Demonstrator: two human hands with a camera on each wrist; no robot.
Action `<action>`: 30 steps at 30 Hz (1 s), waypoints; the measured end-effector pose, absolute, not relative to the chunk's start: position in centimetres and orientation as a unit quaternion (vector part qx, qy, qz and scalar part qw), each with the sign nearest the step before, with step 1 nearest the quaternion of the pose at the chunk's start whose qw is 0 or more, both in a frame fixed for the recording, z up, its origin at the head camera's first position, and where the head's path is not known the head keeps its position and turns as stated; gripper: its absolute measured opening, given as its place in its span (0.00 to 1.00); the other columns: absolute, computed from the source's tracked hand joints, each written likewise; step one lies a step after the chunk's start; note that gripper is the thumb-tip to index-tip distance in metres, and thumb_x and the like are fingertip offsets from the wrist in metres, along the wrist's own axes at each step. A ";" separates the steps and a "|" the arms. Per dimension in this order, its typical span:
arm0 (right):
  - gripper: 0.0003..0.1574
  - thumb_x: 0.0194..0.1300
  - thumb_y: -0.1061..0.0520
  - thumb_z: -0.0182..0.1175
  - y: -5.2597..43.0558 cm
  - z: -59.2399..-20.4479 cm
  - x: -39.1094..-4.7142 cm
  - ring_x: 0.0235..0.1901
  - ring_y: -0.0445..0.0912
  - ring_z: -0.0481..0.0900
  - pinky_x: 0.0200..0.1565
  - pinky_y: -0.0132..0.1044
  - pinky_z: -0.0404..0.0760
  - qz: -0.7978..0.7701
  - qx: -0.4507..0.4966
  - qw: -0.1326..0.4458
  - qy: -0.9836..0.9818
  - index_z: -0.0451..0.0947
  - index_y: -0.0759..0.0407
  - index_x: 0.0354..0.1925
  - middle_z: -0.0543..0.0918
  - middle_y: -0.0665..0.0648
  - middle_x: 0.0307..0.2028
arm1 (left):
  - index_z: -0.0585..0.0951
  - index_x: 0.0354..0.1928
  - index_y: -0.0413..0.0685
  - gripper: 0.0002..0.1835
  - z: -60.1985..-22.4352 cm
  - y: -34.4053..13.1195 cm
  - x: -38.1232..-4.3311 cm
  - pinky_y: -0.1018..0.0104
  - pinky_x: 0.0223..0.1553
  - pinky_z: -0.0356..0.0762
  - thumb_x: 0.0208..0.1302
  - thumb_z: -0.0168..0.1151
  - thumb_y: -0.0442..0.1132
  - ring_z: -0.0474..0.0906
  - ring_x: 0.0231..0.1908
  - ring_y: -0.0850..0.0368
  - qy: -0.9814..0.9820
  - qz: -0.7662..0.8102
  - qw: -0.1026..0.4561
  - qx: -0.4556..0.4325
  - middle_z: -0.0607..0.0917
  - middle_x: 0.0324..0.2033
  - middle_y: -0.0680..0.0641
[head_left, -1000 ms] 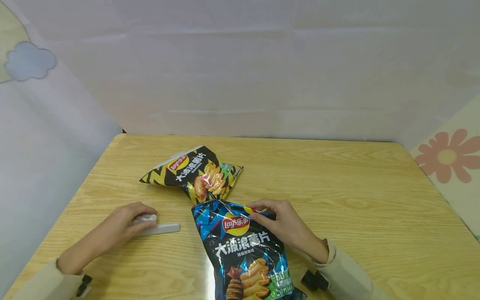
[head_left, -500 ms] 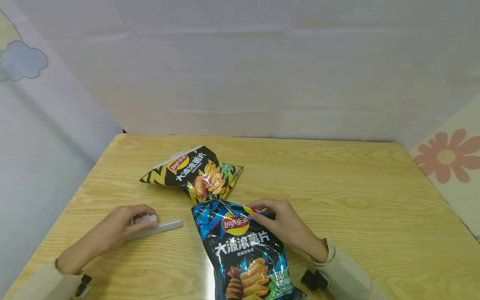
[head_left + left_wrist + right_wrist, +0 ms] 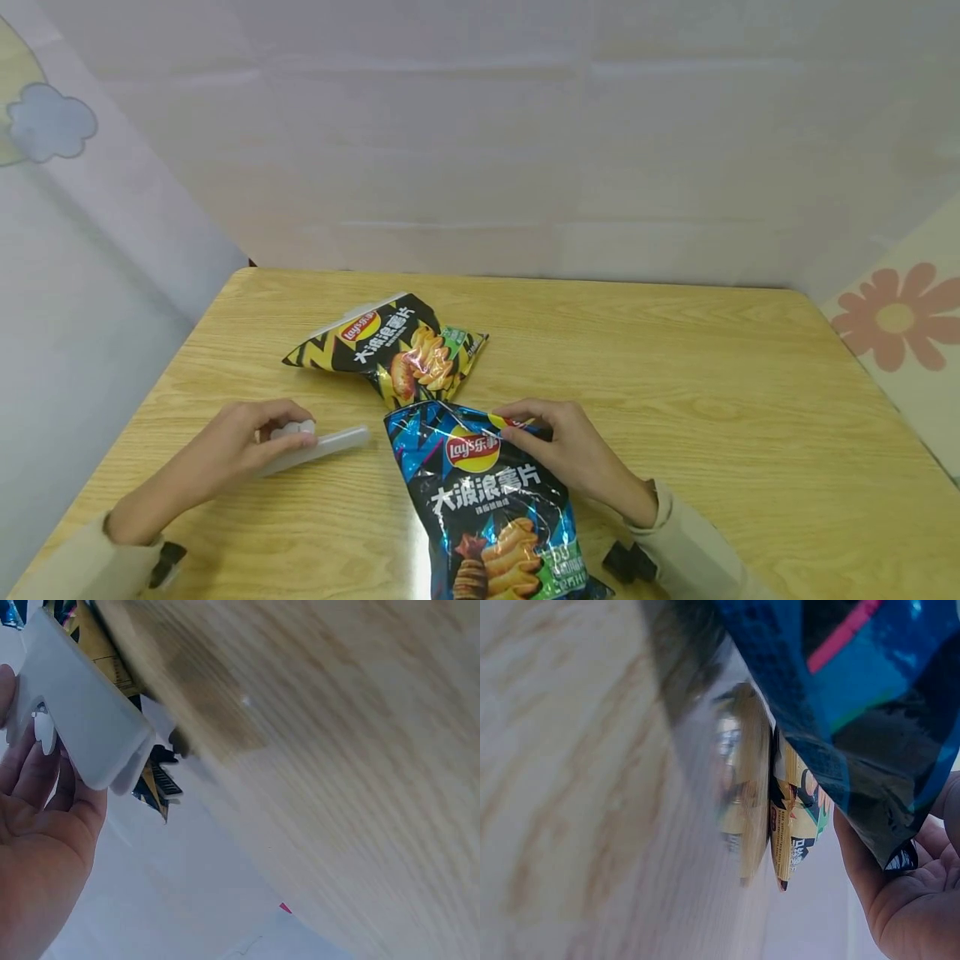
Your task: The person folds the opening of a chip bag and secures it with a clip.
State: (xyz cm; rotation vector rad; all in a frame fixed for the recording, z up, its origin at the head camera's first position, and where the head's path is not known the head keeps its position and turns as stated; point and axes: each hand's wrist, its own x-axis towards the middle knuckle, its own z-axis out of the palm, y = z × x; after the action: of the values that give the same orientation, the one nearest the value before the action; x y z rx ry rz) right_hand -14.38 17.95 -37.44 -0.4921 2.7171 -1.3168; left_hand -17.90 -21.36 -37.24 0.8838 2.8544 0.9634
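My left hand (image 3: 240, 442) grips a long white bag clip (image 3: 337, 442) above the left part of the table. In the left wrist view the clip (image 3: 86, 712) shows two flat layers with a narrow gap at the near end, and a small white knob stands by the fingers. At the front, a blue and black bag of potato chips (image 3: 487, 492) stretches toward the bottom edge. Its top right corner is pinched between thumb and fingers of my right hand (image 3: 577, 446). The right wrist view shows this bag's crinkled foil corner (image 3: 885, 772) in the hand.
A yellow and black chip bag (image 3: 397, 346) lies behind the blue one, and a white strip (image 3: 360, 310) runs along its upper edge. The wooden table (image 3: 675, 383) reaches back to a pale wall hanging (image 3: 525, 150).
The clip's free end has swung up and slightly to the right as my left hand tilts it. My right hand and both chip bags stay put.
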 end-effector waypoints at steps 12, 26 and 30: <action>0.15 0.67 0.58 0.64 18.0 -37.5 -14.4 0.46 0.47 0.86 0.46 0.32 0.82 -0.432 -0.161 0.042 0.886 0.83 0.57 0.52 0.88 0.55 0.48 | 0.83 0.37 0.58 0.02 -36.4 -19.7 -18.3 0.74 0.26 0.70 0.64 0.68 0.41 0.68 0.26 0.73 0.898 0.324 0.004 0.299 0.79 0.26 0.65; 0.15 0.67 0.57 0.64 17.9 -37.6 -14.5 0.47 0.47 0.86 0.47 0.33 0.82 -0.435 -0.166 0.042 0.884 0.84 0.57 0.52 0.88 0.55 0.48 | 0.84 0.36 0.57 0.02 -35.7 -17.7 -18.9 0.73 0.26 0.71 0.63 0.68 0.40 0.69 0.26 0.71 0.888 0.337 -0.012 0.313 0.77 0.24 0.64; 0.15 0.67 0.57 0.64 17.9 -37.6 -14.6 0.47 0.47 0.86 0.47 0.33 0.82 -0.436 -0.165 0.044 0.883 0.84 0.57 0.52 0.88 0.55 0.48 | 0.84 0.36 0.57 0.04 -35.6 -17.1 -19.2 0.73 0.26 0.71 0.61 0.69 0.39 0.69 0.26 0.71 0.883 0.334 -0.031 0.328 0.78 0.25 0.65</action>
State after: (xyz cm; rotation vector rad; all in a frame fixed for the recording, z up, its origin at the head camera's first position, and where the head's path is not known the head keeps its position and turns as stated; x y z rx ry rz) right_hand -14.57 17.94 -37.63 -0.5058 2.6998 -1.3340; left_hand -19.16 -17.11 -35.56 1.0505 2.8303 1.0691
